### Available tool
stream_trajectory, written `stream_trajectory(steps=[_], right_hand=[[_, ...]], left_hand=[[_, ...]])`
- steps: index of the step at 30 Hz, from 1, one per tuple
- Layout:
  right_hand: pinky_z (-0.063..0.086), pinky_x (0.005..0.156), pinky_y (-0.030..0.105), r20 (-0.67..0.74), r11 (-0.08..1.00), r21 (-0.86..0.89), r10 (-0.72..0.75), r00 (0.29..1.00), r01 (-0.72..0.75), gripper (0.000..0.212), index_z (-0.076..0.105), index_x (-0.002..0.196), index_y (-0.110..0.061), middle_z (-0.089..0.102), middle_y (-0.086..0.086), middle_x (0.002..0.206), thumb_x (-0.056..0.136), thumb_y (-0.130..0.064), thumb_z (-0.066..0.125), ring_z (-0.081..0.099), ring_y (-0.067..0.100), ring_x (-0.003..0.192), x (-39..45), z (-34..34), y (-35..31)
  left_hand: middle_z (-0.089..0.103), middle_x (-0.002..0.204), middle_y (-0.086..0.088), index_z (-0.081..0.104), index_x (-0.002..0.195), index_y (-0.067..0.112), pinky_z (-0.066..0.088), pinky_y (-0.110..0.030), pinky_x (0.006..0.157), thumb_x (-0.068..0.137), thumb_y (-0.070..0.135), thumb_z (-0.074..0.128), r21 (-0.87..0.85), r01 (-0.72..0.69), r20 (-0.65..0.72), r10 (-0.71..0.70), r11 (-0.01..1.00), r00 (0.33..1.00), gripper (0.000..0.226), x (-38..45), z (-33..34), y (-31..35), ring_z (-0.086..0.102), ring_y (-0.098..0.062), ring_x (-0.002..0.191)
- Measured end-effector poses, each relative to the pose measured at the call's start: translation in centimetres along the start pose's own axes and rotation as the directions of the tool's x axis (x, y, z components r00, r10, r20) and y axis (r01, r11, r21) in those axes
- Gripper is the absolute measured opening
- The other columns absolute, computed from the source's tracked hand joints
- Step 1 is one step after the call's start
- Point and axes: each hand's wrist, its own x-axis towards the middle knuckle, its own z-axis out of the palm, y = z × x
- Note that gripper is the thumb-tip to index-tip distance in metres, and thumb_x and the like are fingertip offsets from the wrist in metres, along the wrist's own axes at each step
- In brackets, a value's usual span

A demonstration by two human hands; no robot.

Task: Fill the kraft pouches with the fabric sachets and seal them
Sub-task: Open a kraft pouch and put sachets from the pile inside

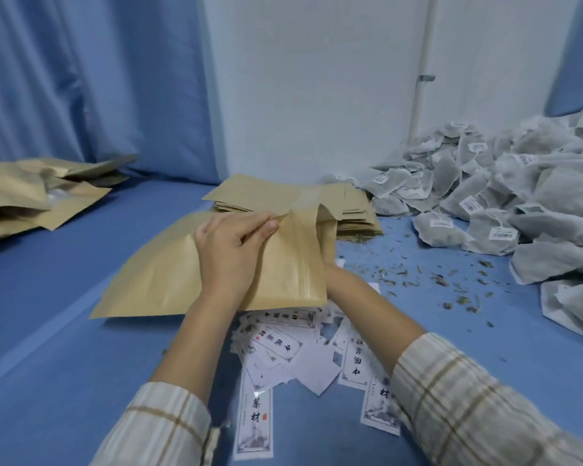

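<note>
At counter centre | L hand fingers pinched kraft pouch mouth | R hand fingers hidden inside, state unclear | risk: mouth tears if yanked

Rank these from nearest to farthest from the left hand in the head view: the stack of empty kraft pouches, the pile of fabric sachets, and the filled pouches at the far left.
From the left hand, which pinches the held kraft pouch:
1. Stack of empty kraft pouches, just behind and to the right.
2. Filled pouches, far left edge.
3. Pile of fabric sachets, far right by the wall.
</note>
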Motion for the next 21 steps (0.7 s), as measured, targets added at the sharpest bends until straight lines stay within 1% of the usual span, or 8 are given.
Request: stream_trajectory(steps=[4,8,10,12,14,17,19,21], right_hand=[[0.035,0.054,0.018,-0.1,0.939,-0.264,-0.254,0.962,0.221,0.035,0.039,0.066,-0.017,0.041,0.0,0.061,0.1,-0.016,0.035,0.039,0.012,0.062,1.9,2.6,0.1],[0.043,0.065,0.013,-0.239,0.797,-0.503,-0.501,0.832,0.335,0.026,0.062,0.076,-0.023,0.061,-0.009,0.074,0.086,-0.001,0.053,0.056,0.011,0.072,2.5,-0.9,2.6],[0.049,0.071,0.022,-0.32,0.801,-0.531,-0.49,0.811,0.275,0.019,0.067,0.088,-0.024,0.069,-0.005,0.087,0.086,-0.01,0.055,0.062,0.013,0.079,2.0,-3.5,3.5],[0.044,0.076,0.026,-0.303,0.732,-0.673,-0.402,0.864,0.105,0.016,0.067,0.099,-0.022,0.067,-0.003,0.098,0.089,-0.028,0.055,0.059,0.015,0.089,1.8,-5.9,4.6],[0.04,0.084,0.03,-0.162,0.606,-0.795,-0.263,0.951,0.033,0.042,0.066,0.106,-0.014,0.061,0.004,0.101,0.085,-0.049,0.056,0.055,0.024,0.103,1.8,-7.2,5.4],[0.038,0.093,0.031,-0.088,0.478,-0.878,-0.2,0.976,0.019,0.068,0.06,0.12,-0.019,0.051,0.0,0.117,0.069,-0.065,0.064,0.042,0.021,0.116,1.9,-7.3,5.4],[0.041,0.083,0.026,-0.097,0.497,-0.867,-0.262,0.96,0.048,0.053,0.064,0.102,-0.027,0.052,-0.006,0.1,0.063,-0.062,0.072,0.045,0.018,0.104,2.2,-7.2,5.5],[0.045,0.087,0.028,-0.194,0.579,-0.815,-0.298,0.935,0.015,0.052,0.065,0.104,-0.022,0.056,-0.008,0.098,0.064,-0.055,0.076,0.05,0.013,0.098,2.2,-7.3,5.8]], left_hand=[[0.06,0.089,0.026,0.076,0.094,0.026,0.037,-0.046,0.097,0.085,0.027,0.066,0.019,0.095,-0.01,-0.095,0.995,0.995,0.013,-0.6,-1.6,-2.8,0.056,-0.01,0.092],[0.068,0.095,0.019,0.076,0.095,0.026,0.037,-0.049,0.097,0.086,0.029,0.066,0.022,0.105,0.038,-0.106,0.994,0.994,0.014,-1.0,-1.0,-3.8,0.059,-0.013,0.1],[0.071,0.098,0.013,0.076,0.095,0.024,0.038,-0.049,0.096,0.086,0.028,0.066,0.006,0.119,0.031,-0.119,0.993,0.992,0.014,-0.8,-0.7,-4.1,0.061,-0.015,0.101],[0.071,0.098,0.012,0.076,0.096,0.024,0.038,-0.049,0.096,0.086,0.028,0.066,-0.001,0.122,0.019,-0.122,0.993,0.992,0.014,-0.7,-0.6,-4.3,0.059,-0.014,0.1],[0.071,0.098,0.013,0.076,0.097,0.025,0.037,-0.048,0.097,0.086,0.029,0.066,-0.001,0.122,0.013,-0.122,0.993,0.992,0.015,-0.8,-0.5,-4.5,0.055,-0.009,0.097],[0.072,0.099,0.011,0.076,0.097,0.026,0.036,-0.047,0.097,0.087,0.029,0.066,0.012,0.12,0.011,-0.12,0.993,0.993,0.015,-0.8,-0.3,-4.7,0.051,-0.004,0.094],[0.072,0.1,0.011,0.075,0.098,0.026,0.037,-0.048,0.097,0.087,0.03,0.066,0.02,0.127,0.015,-0.127,0.992,0.992,0.016,-0.8,-0.3,-4.6,0.054,-0.008,0.097],[0.071,0.101,0.011,0.075,0.099,0.026,0.036,-0.048,0.098,0.087,0.031,0.066,0.024,0.136,0.021,-0.137,0.99,0.99,0.016,-0.9,-0.3,-4.5,0.055,-0.012,0.1]])
